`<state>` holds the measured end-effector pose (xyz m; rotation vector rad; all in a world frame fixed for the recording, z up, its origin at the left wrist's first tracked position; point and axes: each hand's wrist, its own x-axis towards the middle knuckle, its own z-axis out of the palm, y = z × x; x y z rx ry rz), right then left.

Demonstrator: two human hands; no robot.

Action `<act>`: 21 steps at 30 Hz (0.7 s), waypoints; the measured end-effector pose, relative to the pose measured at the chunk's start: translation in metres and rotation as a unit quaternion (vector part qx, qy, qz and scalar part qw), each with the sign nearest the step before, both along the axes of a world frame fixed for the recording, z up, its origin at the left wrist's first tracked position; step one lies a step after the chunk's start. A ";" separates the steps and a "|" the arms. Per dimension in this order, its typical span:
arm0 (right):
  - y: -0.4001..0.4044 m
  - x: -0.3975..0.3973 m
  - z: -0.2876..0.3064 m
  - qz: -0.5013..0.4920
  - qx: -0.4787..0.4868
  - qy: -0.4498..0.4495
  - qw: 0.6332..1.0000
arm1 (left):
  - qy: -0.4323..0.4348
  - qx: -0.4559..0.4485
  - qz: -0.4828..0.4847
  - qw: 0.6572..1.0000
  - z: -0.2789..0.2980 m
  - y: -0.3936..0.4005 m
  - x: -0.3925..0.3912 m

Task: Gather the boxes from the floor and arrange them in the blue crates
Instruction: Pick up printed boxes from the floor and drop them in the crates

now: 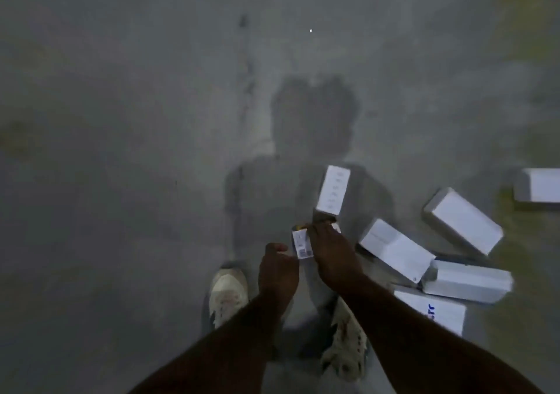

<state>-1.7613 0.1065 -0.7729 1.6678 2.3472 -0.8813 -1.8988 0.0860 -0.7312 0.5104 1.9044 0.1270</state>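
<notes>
White small box (301, 243) pinched between left hand (277, 268) and right hand (331, 254), seemingly | square grip, then gather floor boxes (397, 249).

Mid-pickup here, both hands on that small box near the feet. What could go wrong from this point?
1. The left hand and right hand grip the small barcoded box only at its edges; it may slip.
2. The tall white box sits just beyond the right hand's fingers and could get knocked.
3. Loose boxes such as the one with blue lettering lie by the right shoe, a tripping risk in dim light. No blue crate is in view.
</notes>
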 end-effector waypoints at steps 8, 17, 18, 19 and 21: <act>0.004 0.008 -0.045 0.045 0.052 -0.062 0.996 | -0.010 -0.044 0.069 0.997 -0.042 -0.006 0.002; 0.001 0.006 0.021 -0.247 -0.106 0.198 0.943 | -0.140 0.036 0.198 0.969 -0.008 0.034 0.029; 0.003 0.009 0.026 -0.263 -0.090 0.196 0.940 | -0.122 0.046 0.208 0.969 -0.008 0.040 0.030; 0.006 0.012 0.029 -0.296 -0.071 0.186 0.934 | -0.101 0.057 0.224 0.968 -0.009 0.047 0.031; 0.018 0.011 0.026 -0.395 -0.020 0.151 0.906 | -0.057 0.061 0.256 0.963 -0.013 0.056 0.027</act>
